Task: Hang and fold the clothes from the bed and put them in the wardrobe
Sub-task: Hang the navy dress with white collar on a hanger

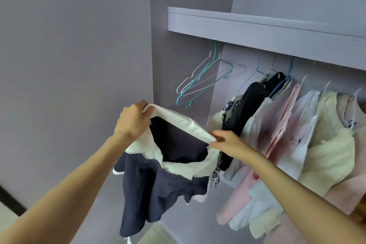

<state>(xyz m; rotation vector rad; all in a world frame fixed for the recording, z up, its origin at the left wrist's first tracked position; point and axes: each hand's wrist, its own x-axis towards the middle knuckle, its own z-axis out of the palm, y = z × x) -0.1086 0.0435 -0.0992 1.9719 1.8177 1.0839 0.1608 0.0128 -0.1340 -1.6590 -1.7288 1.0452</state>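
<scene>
A small navy dress (158, 190) with a white lace-edged collar hangs in the air in front of the open wardrobe. My left hand (132, 121) grips the white neckline at its upper left. My right hand (227, 143) pinches the same white edge at the right, so the neck opening is stretched wide between them. The skirt part dangles below. Empty wire hangers (202, 79), teal and white, hang from the rail just above and behind the dress.
A lilac shelf (257, 31) spans the wardrobe above the rail. To the right hang several garments: a black one (249, 109), pink ones (285, 125), white and cream ones (328, 144). The lilac side panel (79, 65) stands at the left.
</scene>
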